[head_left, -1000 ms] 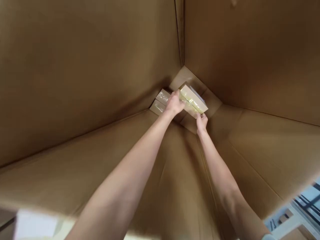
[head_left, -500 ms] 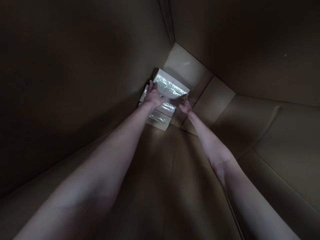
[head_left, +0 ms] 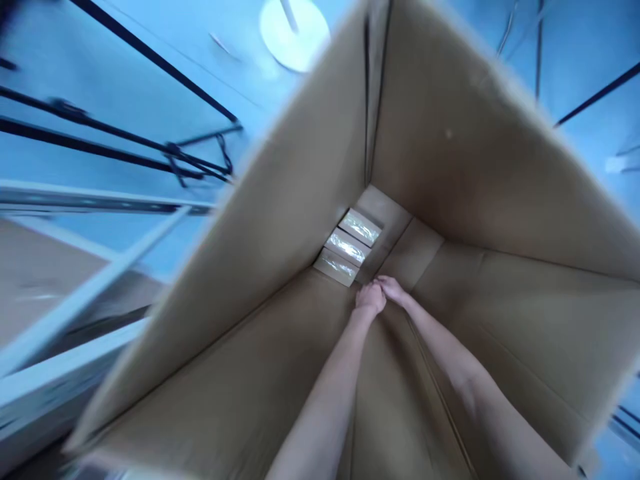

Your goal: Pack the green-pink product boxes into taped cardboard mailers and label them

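Both my arms reach deep into a tall cardboard box [head_left: 280, 373]. At its bottom, three small pale cartons [head_left: 345, 247] with shiny clear tape lie in a row along the left wall. My left hand [head_left: 371, 297] is curled closed just beyond the nearest carton's right end, apart from the cartons. My right hand [head_left: 391, 288] meets it, with its fingers bent in against the left hand. Anything between the fingers is hidden or too small to make out.
Bare box floor [head_left: 415, 250] shows right of the cartons. Outside the box are a light metal frame [head_left: 75, 300] at left, black bars [head_left: 160, 60] on the blue floor [head_left: 200, 40], and a round white base [head_left: 294, 33] at the top.
My view has drawn back up, so the box rim and floor outside now show. My hands have come off the cartons and met to their right, towards me. The cartons lie in a neat row.
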Demonstrator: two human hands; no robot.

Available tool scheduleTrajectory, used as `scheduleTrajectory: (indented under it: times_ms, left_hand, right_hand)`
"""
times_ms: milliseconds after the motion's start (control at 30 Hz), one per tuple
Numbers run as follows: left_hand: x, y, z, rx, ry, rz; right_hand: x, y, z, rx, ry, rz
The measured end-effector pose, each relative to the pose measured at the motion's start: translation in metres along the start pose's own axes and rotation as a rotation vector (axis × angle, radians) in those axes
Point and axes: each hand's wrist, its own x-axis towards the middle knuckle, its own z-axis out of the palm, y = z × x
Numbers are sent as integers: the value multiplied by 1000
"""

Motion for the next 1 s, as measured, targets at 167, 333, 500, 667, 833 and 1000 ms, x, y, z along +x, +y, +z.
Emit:
scheduleTrajectory:
  times_ms: [167, 333, 500, 667, 833, 1000]
  left_hand:
    - [-134, 23, -47, -169, 144, 101]
    - [-284, -6, -56, -595, 441, 320]
    - [-436, -69, 7, -922, 755, 395]
    - [-584, -119, 149, -1160, 1184, 253]
    - [-699, -154, 341, -1530, 1642, -17]
    - [-751, -131, 539, -1815, 2112, -471]
  right_hand:
    - [-100, -120, -23, -78, -87, -40]
    - [-218, -216, -40, -61, -182, -284]
    - [-352, -250, -40, -96, -407, -504]
    - [-486, -228, -16, -248, -734, -638]
    - [-632, -173, 19, -487, -1186, -762]
    - [-748, -85, 29, -731, -1620, -762]
